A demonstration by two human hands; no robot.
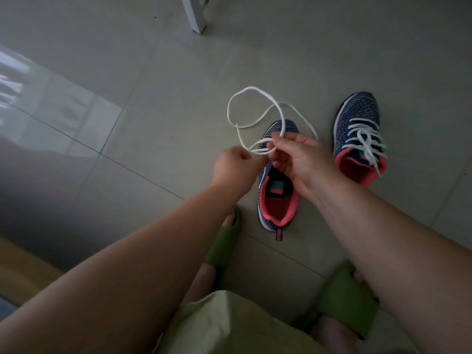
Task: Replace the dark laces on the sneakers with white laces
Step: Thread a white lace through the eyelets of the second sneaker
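Two dark blue knit sneakers with pink lining stand on the tiled floor. The near sneaker (277, 198) has no lace in the part that shows; my hands hide its eyelets. The far right sneaker (358, 129) carries a white lace through its eyelets. A loose white lace (251, 90) loops in the air above the near sneaker. My left hand (233, 166) pinches one part of it. My right hand (297, 159) holds another part between thumb and fingers, just above the sneaker's tongue.
A white furniture leg (195, 15) stands at the far top. My feet in green slides (224, 241) rest close below the near sneaker, with the other slide (342, 300) at lower right. A shiny dark surface (38, 103) fills the left side.
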